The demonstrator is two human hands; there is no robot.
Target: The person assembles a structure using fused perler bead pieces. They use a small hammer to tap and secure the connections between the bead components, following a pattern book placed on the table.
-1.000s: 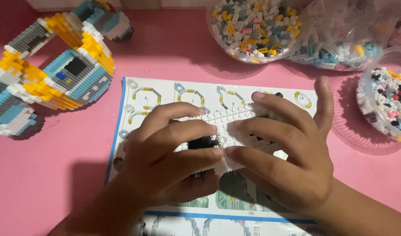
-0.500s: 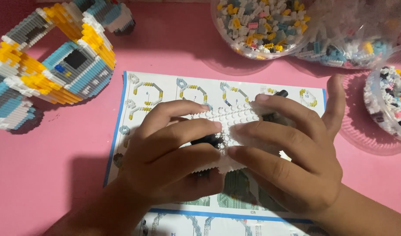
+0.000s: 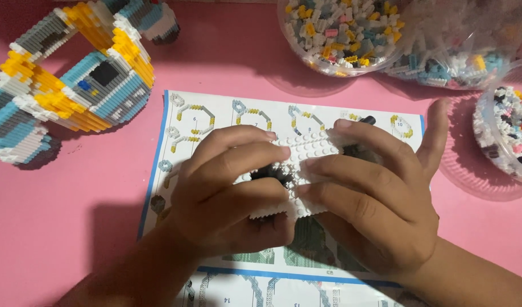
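To the far left of the fingers stands a built brick model [image 3: 67,85] in blue, yellow, grey and white, curved like a ring, well apart from both hands on the pink table [image 3: 56,227]. Nearer, a printed instruction sheet [image 3: 175,125] with a blue border lies flat under the hands.

The left hand [image 3: 227,193] lies palm down on the sheet, its fingers [image 3: 238,162] stretched rightward and curled lightly so that the tips press onto the left part of a white studded brick piece [image 3: 306,150]. The lower fingers wrap over the piece's near edge; the thumb is hidden beneath, so the hand is closed on the piece.

The white piece sits between the two sets of fingertips, its studded top showing in the gap where they meet. Something dark shows just under it at the left fingertips, too covered to tell what it is.

The right hand [image 3: 375,204] mirrors the left: its fingers [image 3: 352,170] reach leftward across the piece's right part, clamped down on it, while the thumb sticks up and away to the right, touching nothing.

Beyond the fingertips, farther from the person, a clear tub of mixed small bricks [image 3: 340,28] stands, with a clear bag of bricks [image 3: 454,45] just right of it. Right of the thumb sits another clear tub [image 3: 505,131] holding darker and pink pieces.
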